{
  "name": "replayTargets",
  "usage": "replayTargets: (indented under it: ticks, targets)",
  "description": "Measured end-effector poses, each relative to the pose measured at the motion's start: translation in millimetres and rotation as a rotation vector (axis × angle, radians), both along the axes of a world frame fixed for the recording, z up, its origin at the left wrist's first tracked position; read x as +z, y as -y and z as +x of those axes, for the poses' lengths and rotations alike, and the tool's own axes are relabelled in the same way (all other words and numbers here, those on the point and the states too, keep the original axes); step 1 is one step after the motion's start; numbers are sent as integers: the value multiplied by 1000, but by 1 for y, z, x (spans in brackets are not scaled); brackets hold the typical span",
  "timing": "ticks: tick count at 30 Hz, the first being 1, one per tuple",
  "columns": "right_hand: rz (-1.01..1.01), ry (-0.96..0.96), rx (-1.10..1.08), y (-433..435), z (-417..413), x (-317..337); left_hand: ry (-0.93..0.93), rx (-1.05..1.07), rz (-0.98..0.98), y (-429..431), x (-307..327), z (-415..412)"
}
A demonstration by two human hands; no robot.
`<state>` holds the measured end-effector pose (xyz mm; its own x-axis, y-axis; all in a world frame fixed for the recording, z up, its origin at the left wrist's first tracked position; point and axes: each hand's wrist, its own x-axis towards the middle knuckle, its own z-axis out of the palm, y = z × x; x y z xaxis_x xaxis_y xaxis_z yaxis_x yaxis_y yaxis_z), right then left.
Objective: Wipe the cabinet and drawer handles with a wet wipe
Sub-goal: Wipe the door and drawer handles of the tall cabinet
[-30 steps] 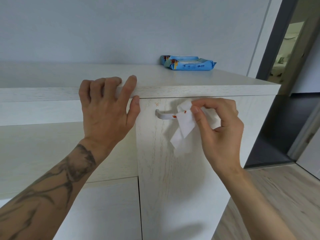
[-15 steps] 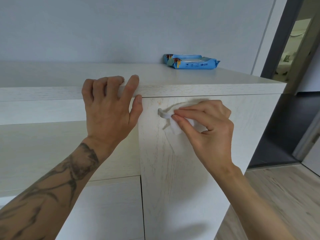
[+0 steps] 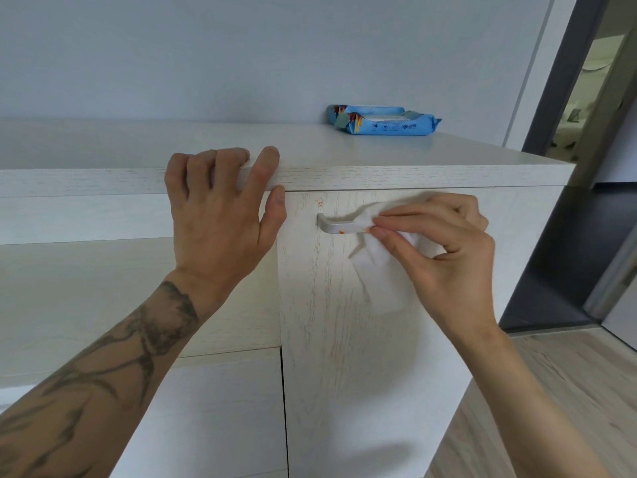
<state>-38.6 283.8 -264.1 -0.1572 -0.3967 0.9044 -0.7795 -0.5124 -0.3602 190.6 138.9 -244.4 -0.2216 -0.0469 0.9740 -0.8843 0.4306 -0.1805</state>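
A pale wood cabinet door (image 3: 344, 339) carries a silver bar handle (image 3: 336, 226) near its top, with orange-red smears on the handle's lower edge and a small spot on the door above it. My right hand (image 3: 444, 250) pinches a white wet wipe (image 3: 377, 246) around the right part of the handle; the handle's right end is hidden by wipe and fingers. My left hand (image 3: 220, 212) grips the front edge of the cabinet top (image 3: 413, 175), fingers over the top and thumb under the lip.
A blue pack of wet wipes (image 3: 382, 120) lies at the back of the cabinet top. Left of the door is a recessed open shelf (image 3: 86, 291) with a drawer front below. A dark doorway (image 3: 582, 167) and wooden floor lie to the right.
My right hand slid the wipe left along the handle to its left end, then back to the right, uncovering the left part. My left hand stayed on the cabinet edge.
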Motion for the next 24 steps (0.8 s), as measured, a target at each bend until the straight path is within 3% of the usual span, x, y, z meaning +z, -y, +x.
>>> replayTargets:
  ticks: [24]
  targets:
    - [-85, -39, 22, 15, 36, -2, 21, 5, 3, 1, 1, 0]
